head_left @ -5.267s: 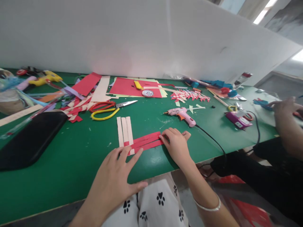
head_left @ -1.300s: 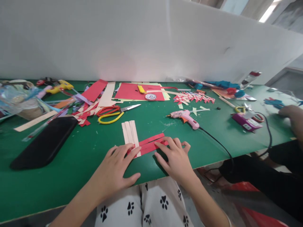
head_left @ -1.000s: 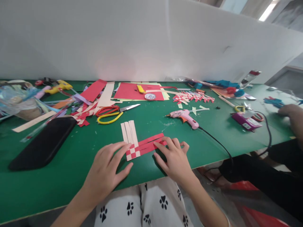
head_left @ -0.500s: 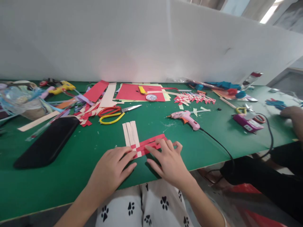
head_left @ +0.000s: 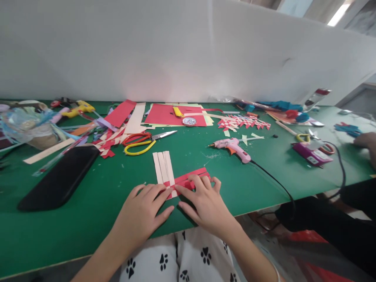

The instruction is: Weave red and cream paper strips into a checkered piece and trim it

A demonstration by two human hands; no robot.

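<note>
Cream paper strips (head_left: pixel 162 164) and red paper strips (head_left: pixel 197 172) cross in a small red-and-white woven corner on the table. The cream ones point away from me, the red ones to the right. My left hand (head_left: pixel 144 209) lies with its fingertips on the woven corner, thumb apart and fingers extended. With fingers spread, my right hand (head_left: pixel 203 201) rests on the red strips, its index fingertip at the edge of the weave. Both hands press from above. Part of the weave is hidden beneath the fingers.
A pink glue gun (head_left: pixel 232 148) with a black cord lies to the right. Red-and-yellow scissors (head_left: pixel 141 143) and a long black case (head_left: pixel 60 180) lie left. Behind are red sheets (head_left: pixel 164 114) and woven pieces (head_left: pixel 243 122). Another person's hand (head_left: pixel 366 141) is at far right.
My right hand has slid left along the red strips, its index fingertip now at the woven corner beside my left hand. My left hand stays on the weave. The view has shifted slightly.
</note>
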